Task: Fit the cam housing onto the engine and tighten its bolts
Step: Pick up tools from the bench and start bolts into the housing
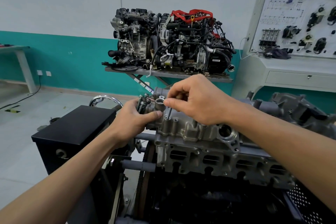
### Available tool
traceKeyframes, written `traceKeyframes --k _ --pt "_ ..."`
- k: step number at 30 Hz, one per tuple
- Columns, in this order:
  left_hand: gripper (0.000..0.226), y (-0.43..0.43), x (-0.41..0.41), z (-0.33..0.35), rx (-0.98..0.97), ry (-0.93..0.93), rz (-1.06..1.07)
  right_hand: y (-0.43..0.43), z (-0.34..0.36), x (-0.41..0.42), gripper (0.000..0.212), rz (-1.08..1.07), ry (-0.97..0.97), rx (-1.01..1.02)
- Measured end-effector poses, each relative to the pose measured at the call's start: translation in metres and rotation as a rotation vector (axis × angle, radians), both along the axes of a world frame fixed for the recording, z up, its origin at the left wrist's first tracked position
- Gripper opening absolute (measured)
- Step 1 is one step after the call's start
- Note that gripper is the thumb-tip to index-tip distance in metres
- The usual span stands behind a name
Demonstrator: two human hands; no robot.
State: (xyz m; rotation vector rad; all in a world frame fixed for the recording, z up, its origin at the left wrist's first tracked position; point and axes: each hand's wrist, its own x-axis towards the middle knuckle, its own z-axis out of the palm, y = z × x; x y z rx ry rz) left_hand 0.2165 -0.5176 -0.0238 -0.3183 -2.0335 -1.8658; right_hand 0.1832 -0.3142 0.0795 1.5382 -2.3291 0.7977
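The right hand (196,100) pinches a bolt (169,112) between thumb and forefinger, its tip at the mouth of a hole near the nine o'clock end of the cam housing (189,129). At eight o'clock of it, the left hand (134,120) is curled round a bundle of bolts (142,102), thumb pressed against the housing. The housing sits on top of the engine (209,160), which runs from centre toward four o'clock. A black box (72,129) stands at nine o'clock; two display engines (169,42) on a shelf at twelve; a parts board (300,14) at two
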Motion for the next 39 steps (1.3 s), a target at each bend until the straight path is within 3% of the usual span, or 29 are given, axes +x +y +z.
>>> traceKeyframes --k 5,8,12,17,26,33,39 --pt "0.011 0.001 0.001 0.003 -0.028 -0.013 0.022 -0.008 0.001 -0.003 0.018 -0.068 -0.014 0.141" --pt "0.008 0.001 0.002 0.004 -0.069 -0.015 0.002 -0.017 -0.004 0.001 0.032 -0.134 0.134 0.315" --pt "0.03 0.0 0.003 0.004 -0.103 -0.027 0.034 -0.02 0.003 0.007 0.049 -0.171 0.299 0.459" --pt "0.028 -0.001 0.004 0.006 -0.089 -0.052 0.031 -0.019 0.015 0.008 0.042 -0.125 0.326 0.695" --pt "0.016 0.0 0.004 0.004 -0.064 -0.045 0.05 -0.028 0.017 0.004 0.07 -0.31 0.276 0.605" --pt "0.031 0.0 0.008 0.007 -0.07 -0.087 0.053 -0.028 0.025 0.005 0.031 -0.143 0.246 0.741" --pt "0.013 0.003 0.01 0.008 -0.085 -0.06 -0.017 -0.023 0.018 0.003 0.037 -0.097 0.241 0.702"
